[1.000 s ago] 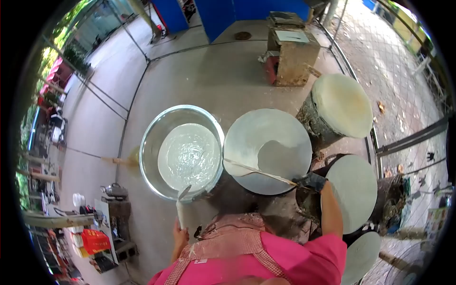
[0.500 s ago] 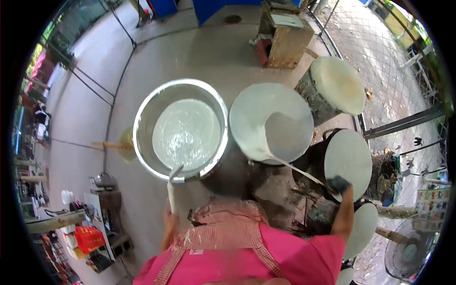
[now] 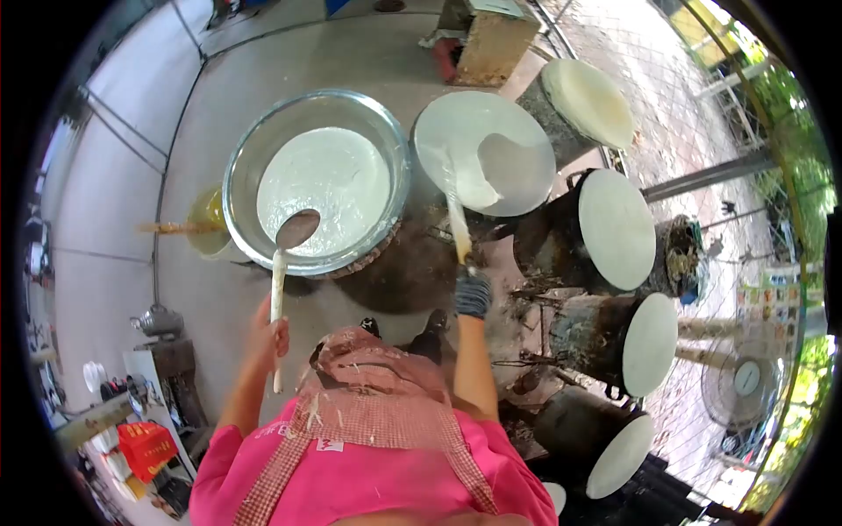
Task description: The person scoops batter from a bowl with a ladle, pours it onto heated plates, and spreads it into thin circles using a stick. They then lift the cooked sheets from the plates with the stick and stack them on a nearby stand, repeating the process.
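My left hand (image 3: 267, 340) is closed round the pale handle of a ladle (image 3: 298, 230). The ladle's bowl is over the near rim of a large metal basin (image 3: 235, 188), which holds white liquid (image 3: 326, 180). My right hand (image 3: 473, 293), in a dark glove, grips a long flat spatula (image 3: 457, 215), pale and partly smeared by motion. Its far end lies over a round white pot top (image 3: 447, 114) just right of the basin. A greyish patch (image 3: 517, 167) shows on that top, with white around it.
Several dark pots with white round tops, among them one pot top (image 3: 617, 230) and another (image 3: 650, 344), line the right side. A yellowish bucket (image 3: 207, 221) with a stick stands left of the basin. Beyond are a wooden box (image 3: 491, 44), a wire fence and a fan (image 3: 745, 379).
My right hand has swung left with the spatula, from beside the right-hand pots to in front of the middle pot. The ladle's bowl has turned and shows more. The view has shifted.
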Demonstrator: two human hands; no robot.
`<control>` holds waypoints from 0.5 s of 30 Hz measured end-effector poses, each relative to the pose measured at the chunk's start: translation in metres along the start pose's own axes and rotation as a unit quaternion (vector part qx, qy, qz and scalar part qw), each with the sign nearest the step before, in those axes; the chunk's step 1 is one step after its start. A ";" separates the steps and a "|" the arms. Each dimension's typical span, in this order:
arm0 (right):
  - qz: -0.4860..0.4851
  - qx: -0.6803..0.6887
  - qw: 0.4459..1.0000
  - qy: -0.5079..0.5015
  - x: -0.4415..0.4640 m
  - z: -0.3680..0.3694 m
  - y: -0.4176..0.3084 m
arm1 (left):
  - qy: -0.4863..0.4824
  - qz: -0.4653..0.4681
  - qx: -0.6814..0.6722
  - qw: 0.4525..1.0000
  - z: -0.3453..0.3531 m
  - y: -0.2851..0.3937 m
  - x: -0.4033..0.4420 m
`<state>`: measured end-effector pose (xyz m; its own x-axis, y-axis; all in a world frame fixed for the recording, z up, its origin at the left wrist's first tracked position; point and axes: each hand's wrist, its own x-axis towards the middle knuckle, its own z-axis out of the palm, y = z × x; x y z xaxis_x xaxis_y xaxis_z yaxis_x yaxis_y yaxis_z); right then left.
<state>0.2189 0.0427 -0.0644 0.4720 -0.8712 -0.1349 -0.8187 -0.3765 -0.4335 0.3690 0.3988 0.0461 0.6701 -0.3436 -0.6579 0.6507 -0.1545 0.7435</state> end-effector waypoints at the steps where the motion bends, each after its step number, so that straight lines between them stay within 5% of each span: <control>1: 0.031 -0.006 0.999 -0.012 -0.003 -0.014 0.010 | -0.006 -0.003 -0.007 1.000 0.001 0.002 -0.006; 5: 0.106 0.029 0.993 0.033 -0.006 -0.019 0.039 | -0.032 -0.012 -0.018 0.999 -0.002 0.002 -0.027; 7: 0.069 -0.063 0.992 0.085 0.007 0.011 0.012 | -0.049 0.003 -0.054 0.997 0.000 -0.003 -0.030; 10: -0.039 -0.013 0.998 0.048 0.047 0.066 0.003 | -0.068 0.032 -0.103 0.992 0.009 -0.009 -0.033; 12: -0.062 0.051 0.995 0.052 0.011 -0.010 -0.016 | -0.076 0.036 -0.121 0.989 0.009 -0.011 -0.028; 15: 0.168 0.097 0.976 -0.101 0.033 -0.050 0.038 | -0.111 0.042 -0.155 0.981 0.017 -0.009 -0.037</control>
<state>0.1873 -0.0156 -0.0407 0.2589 -0.8484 -0.4618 -0.8705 0.0023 -0.4921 0.3324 0.3969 0.0661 0.6549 -0.5410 -0.5277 0.6964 0.1606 0.6995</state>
